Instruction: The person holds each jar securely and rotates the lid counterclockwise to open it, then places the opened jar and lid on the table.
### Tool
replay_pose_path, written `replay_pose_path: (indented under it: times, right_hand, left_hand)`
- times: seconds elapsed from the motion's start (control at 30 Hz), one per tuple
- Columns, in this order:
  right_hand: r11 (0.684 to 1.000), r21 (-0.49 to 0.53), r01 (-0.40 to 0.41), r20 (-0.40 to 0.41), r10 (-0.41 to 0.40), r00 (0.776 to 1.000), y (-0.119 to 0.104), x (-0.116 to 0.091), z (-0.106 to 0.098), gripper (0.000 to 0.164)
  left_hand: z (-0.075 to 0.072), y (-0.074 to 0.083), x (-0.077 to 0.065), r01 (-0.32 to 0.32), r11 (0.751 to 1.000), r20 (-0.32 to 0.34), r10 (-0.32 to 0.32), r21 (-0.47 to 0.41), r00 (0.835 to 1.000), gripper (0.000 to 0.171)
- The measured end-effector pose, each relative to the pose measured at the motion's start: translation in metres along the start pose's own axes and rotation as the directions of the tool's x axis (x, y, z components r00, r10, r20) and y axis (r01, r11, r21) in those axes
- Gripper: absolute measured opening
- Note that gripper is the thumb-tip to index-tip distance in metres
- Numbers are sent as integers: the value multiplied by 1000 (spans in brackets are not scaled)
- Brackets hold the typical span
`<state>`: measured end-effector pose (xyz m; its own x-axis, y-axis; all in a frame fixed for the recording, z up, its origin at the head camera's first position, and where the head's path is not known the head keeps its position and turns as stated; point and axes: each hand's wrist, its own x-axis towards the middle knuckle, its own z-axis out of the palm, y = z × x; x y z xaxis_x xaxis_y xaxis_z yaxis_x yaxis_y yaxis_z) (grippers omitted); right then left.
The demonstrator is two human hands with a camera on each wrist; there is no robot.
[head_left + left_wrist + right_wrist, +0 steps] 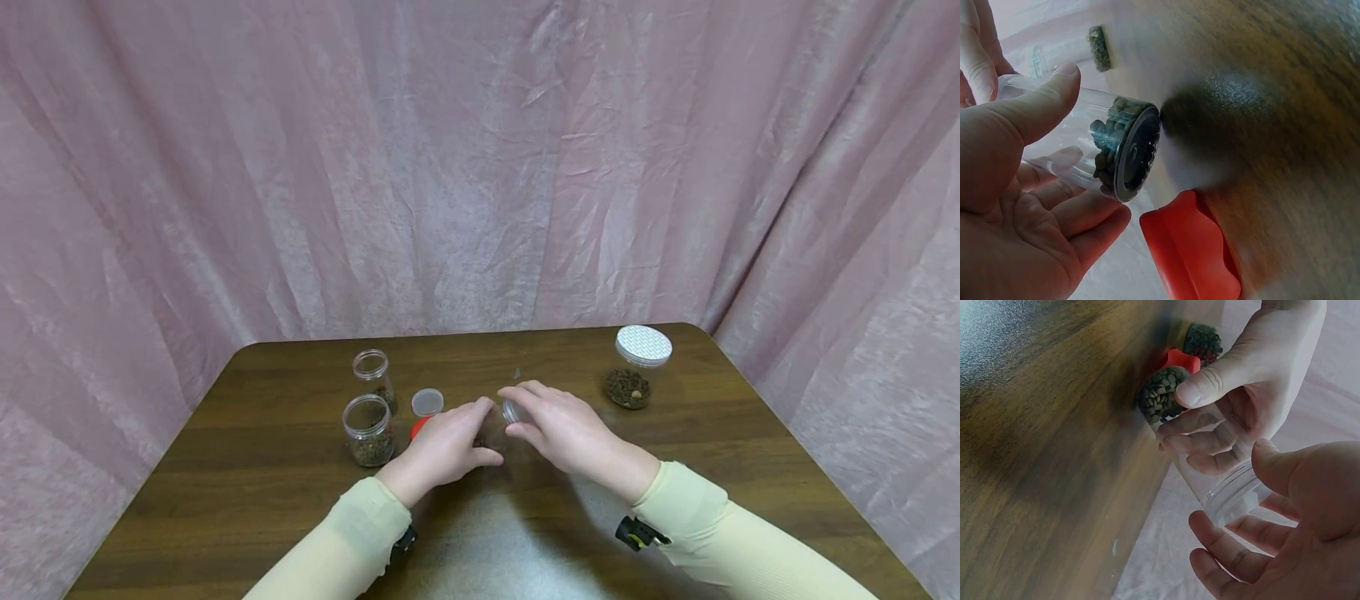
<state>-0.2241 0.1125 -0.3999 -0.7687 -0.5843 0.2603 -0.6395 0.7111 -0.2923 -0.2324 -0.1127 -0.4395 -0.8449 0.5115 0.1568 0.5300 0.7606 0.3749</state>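
Observation:
My left hand [446,448] grips a clear jar [1099,105] around its side, thumb on one face and fingers curled behind. Small brown pellets [1110,140] lie in its bottom part, right by the tabletop. At the jar's top, my right hand [558,427] holds the clear ridged lid [1235,495] between thumb and fingers. In the head view the hands cover most of this jar. Just beyond the left hand is a red wavy-edged piece [1191,250], partly hidden in the head view, with a small clear round lid [427,402] behind it.
On the left stand two uncovered clear jars, a nearer one [367,433] and a farther one [372,367], each with dark contents low down. A jar with a white patterned lid [643,343] stands at the back right. Pink curtains [465,167] hang behind the wooden table [247,467].

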Motion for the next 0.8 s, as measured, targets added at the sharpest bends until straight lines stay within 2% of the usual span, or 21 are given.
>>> replay_pose_path:
  times: [0.8]
  right_hand:
    - [1000,13,25,-8,-25,1000,3,-4,2,48]
  left_hand:
    - [1,0,-2,14,1000,7,-14,-17,1000,59]
